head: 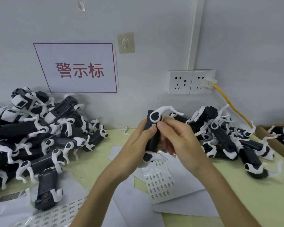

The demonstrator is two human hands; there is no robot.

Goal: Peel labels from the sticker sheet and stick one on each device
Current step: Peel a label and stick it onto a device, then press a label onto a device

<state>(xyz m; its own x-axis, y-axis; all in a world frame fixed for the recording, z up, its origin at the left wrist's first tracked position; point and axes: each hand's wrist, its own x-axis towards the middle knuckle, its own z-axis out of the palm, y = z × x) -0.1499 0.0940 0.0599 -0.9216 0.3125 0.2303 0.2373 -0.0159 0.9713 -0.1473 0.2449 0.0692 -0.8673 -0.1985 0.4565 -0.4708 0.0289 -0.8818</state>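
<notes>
I hold one black device with white arms [152, 126] upright above the table's middle. My left hand [138, 141] wraps its left side, thumb on the front. The thumb and forefinger of my right hand [175, 138] press a small label [154, 125] onto the black body just below the upper white hub. A sticker sheet [157, 184] with rows of small labels lies flat under my wrists. A second sticker sheet [56, 213] lies at the lower left.
A big heap of the same devices [39, 136] fills the left side, a smaller heap [233, 140] the right. A cardboard box [275, 138] with more devices stands at the far right. Loose white paper [187, 207] covers the front. A yellow cable [231, 105] hangs from the wall socket.
</notes>
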